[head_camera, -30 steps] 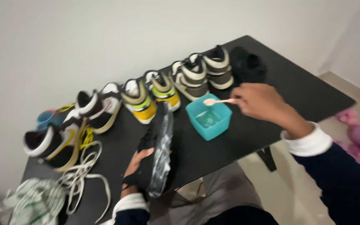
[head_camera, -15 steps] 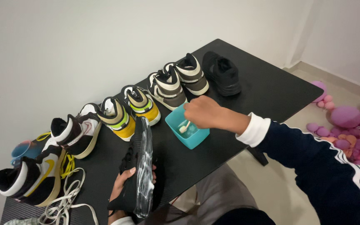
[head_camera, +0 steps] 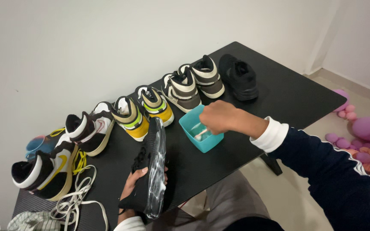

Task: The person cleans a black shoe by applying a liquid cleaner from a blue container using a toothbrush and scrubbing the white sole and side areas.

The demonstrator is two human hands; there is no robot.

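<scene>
My right hand point(head_camera: 219, 117) grips a small white brush point(head_camera: 201, 134) whose head is down inside a square teal tub point(head_camera: 206, 143) on the black table point(head_camera: 287, 92). My left hand point(head_camera: 134, 185) holds a black shoe point(head_camera: 148, 173) on its side near the table's front edge, its translucent sole turned to the right. The tub stands just right of that shoe.
Along the wall runs a row of sneakers: brown and cream pair point(head_camera: 193, 83), yellow-soled pair point(head_camera: 144, 112), black, white and red shoe point(head_camera: 88, 130), black and yellow high-top point(head_camera: 43, 171), black shoe point(head_camera: 238, 77). Loose white laces point(head_camera: 80, 194) lie at left. Pink balls point(head_camera: 367, 132) are on the floor.
My right hand came down from above the tub and put the brush head into it. The view swung right; my left hand kept hold of the black shoe.
</scene>
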